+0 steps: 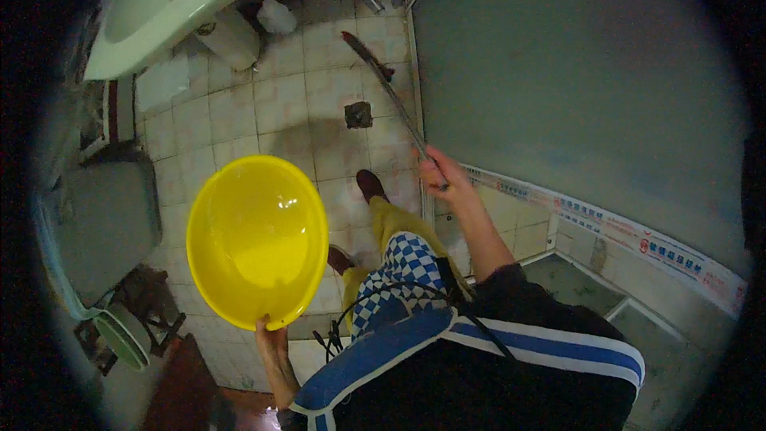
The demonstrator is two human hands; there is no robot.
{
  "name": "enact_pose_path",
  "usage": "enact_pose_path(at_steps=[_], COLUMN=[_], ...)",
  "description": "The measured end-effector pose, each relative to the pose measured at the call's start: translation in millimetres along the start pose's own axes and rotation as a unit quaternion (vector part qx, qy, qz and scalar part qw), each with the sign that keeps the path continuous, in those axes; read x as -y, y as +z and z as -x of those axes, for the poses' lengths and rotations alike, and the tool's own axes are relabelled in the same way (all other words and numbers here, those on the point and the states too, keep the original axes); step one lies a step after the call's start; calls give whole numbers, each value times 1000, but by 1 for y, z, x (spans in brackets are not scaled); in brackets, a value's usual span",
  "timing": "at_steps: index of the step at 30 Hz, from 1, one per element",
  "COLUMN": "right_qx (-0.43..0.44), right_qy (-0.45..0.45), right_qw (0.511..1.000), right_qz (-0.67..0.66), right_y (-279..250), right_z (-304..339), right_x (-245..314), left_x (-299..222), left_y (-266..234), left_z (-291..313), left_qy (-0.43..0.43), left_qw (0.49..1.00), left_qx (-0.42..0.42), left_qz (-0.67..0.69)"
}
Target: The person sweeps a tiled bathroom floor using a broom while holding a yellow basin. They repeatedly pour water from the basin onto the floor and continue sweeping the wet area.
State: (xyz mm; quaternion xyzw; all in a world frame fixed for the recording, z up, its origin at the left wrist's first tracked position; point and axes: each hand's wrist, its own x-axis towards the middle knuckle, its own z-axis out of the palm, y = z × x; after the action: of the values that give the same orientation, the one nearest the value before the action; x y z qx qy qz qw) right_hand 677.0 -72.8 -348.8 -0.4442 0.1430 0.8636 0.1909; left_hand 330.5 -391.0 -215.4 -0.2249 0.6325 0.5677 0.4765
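A yellow plastic basin (pixel 257 241), tipped so that its hollow side faces up toward me, hangs at my left. My left hand (pixel 274 343) is closed on its near rim, the thumb over the edge. Inside, the basin looks bare apart from bright reflections. My right hand (pixel 444 173) is wrapped round the near end of a long thin grey stick (pixel 403 115). At the stick's far end is a narrow dark red head, close to the floor tiles; whether it is a brush or a squeegee I cannot tell.
A dark square floor drain (pixel 358 115) lies ahead of my feet. The white washbasin (pixel 152 8) and its pedestal (pixel 230 38) stand far left. At the right rises a frosted glass panel (pixel 574 72) with a taped lower edge. A grey stool-like seat (pixel 108 219) is at left.
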Motion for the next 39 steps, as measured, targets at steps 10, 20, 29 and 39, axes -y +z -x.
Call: enact_pose_path(at_steps=[10, 20, 29, 39], right_qx=[-123, 32, -49, -169], right_qy=[-193, -32, -129, -57], right_qw=[864, 995, 981, 924], right_qz=[449, -87, 136, 339], right_y=[-14, 22, -2, -59], right_z=[-111, 20, -108, -72], right_x=[157, 60, 134, -76], left_x=[-8, -7, -5, 1], left_y=[40, 44, 37, 42], left_z=[7, 8, 2, 15], left_qy=[9, 11, 11, 10], left_qw=[998, 999, 997, 999], left_qx=[63, 43, 71, 40], left_qz=[2, 2, 16, 7])
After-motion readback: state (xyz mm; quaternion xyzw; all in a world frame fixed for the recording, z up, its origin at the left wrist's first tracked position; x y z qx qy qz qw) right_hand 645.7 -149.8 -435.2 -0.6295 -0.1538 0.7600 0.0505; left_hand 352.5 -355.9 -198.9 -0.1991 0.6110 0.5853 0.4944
